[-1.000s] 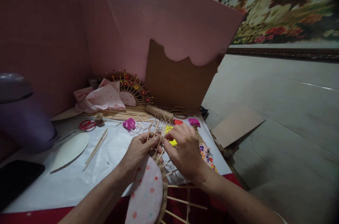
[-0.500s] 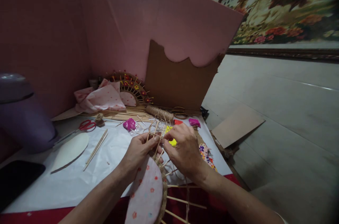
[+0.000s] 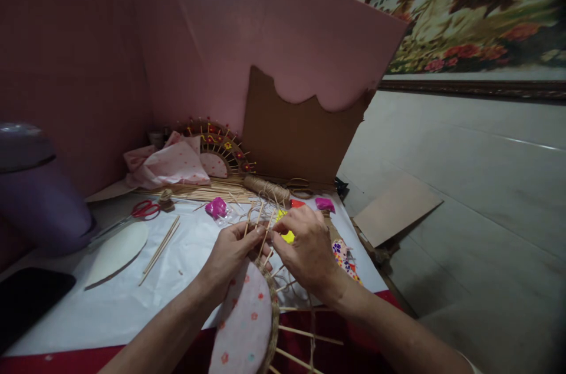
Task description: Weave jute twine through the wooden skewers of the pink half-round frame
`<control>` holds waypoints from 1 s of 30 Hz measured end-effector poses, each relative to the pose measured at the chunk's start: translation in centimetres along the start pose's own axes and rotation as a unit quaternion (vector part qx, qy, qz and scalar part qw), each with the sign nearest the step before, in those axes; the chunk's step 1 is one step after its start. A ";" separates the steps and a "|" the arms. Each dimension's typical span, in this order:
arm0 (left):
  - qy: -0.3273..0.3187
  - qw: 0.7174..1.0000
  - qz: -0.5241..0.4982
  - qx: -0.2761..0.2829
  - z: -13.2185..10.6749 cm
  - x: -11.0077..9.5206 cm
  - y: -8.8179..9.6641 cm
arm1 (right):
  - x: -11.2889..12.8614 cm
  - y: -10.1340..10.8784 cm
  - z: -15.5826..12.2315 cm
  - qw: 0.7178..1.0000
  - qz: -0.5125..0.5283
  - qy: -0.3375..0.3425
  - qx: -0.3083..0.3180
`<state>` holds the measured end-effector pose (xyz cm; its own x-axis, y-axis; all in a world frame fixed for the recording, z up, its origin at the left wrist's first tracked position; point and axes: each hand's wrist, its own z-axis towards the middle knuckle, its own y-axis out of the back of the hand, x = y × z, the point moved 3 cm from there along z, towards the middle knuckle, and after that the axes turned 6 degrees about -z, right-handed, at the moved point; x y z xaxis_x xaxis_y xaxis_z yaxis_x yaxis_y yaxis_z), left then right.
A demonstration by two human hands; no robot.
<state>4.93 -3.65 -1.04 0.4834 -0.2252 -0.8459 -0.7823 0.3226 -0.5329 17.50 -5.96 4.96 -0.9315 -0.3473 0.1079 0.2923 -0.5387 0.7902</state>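
A half-round craft piece [image 3: 247,318] covered in pale flowered cloth has a twine-wrapped rim [image 3: 275,321] with thin wooden sticks [image 3: 309,335] fanning out from it. My left hand [image 3: 236,250] pinches the sticks near the upper end of the rim. Close against it, my right hand [image 3: 305,244] has thumb and finger pressed together on twine at one of those sticks. Loose twine [image 3: 312,327] hangs across the lower sticks. Behind the hands, a twine spool [image 3: 267,190] lies on its side. The right fingertips partly hide a yellow packet [image 3: 288,236].
Red-handled scissors [image 3: 145,209], a cut white half-round [image 3: 117,256] and loose sticks [image 3: 160,250] lie on the left. A purple bottle [image 3: 39,197] and dark phone [image 3: 35,306] stand and lie further left. A decorated fan piece [image 3: 227,147] leans behind, beside brown cardboard [image 3: 300,132].
Almost nothing differs. Both hands keep their hold at the same spot, and the half-round piece stays in place.
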 end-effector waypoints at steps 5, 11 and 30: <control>-0.002 1.000 0.004 0.000 0.0 -0.1 0.0 | 0.0 -0.1 -0.1 1.000 -0.004 0.001 -0.001; 0.011 1.000 0.001 -0.007 -0.1 -0.1 -0.1 | 0.0 0.1 0.0 1.000 -0.006 0.003 -0.003; 0.012 1.000 -0.001 -0.006 -0.1 -0.3 -0.3 | 0.0 0.0 -0.1 1.000 -0.012 0.007 0.000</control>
<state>4.94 -3.77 -0.66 0.4753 -0.2467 -0.8445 -0.7865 0.3110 -0.5336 17.53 -5.97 4.88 -0.9347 -0.3462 0.0806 0.2709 -0.5471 0.7920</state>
